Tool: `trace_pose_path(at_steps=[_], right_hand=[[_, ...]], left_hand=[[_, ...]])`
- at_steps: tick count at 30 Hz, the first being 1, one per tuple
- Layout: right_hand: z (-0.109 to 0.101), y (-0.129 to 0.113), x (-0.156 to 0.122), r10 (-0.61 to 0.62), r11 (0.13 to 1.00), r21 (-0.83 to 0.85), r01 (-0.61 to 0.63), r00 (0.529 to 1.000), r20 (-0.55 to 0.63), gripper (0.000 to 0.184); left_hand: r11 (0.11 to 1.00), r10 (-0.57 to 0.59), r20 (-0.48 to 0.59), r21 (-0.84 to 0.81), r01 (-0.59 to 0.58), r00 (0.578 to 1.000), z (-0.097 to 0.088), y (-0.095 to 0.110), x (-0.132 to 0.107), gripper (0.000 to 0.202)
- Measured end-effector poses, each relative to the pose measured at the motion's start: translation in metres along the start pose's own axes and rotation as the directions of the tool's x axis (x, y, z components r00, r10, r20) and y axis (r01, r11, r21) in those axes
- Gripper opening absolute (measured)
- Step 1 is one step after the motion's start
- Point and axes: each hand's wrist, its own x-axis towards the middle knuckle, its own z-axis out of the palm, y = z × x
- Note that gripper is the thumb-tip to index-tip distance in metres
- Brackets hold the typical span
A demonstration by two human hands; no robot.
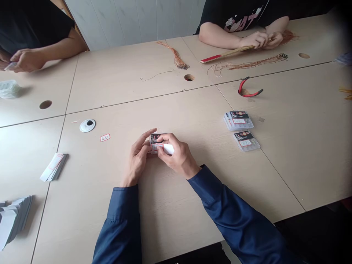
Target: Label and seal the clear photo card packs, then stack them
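My left hand (138, 156) and my right hand (177, 154) meet at the middle of the beige table (192, 205). Together they hold a small clear packet (157, 138) with a black printed label. My right hand's fingers also pinch a white strip with a red edge (167, 148) against the packet. My left fingers curl round the packet's left side. Both forearms wear dark blue sleeves.
Two piles of similar packets (238, 120) (246, 140) lie to the right, red-handled pliers (249, 90) beyond them. A small red-edged sticker (105, 137), a white disc (87, 125) and white card stacks (54, 167) (12, 220) lie left. Two other people's hands work across the table, near orange cord bundles (178, 58).
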Motion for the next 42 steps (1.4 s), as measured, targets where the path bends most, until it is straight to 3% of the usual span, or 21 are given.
trace_pose_path(at_steps=[42], right_hand=[[-0.0004,-0.001,-0.0009,0.029,1.0,-0.013,-0.029,0.999,0.015,0.016]], left_hand=[[0.999,0.015,0.022,0.046,-0.016,1.0,0.002,0.0028,-0.0002,0.052]])
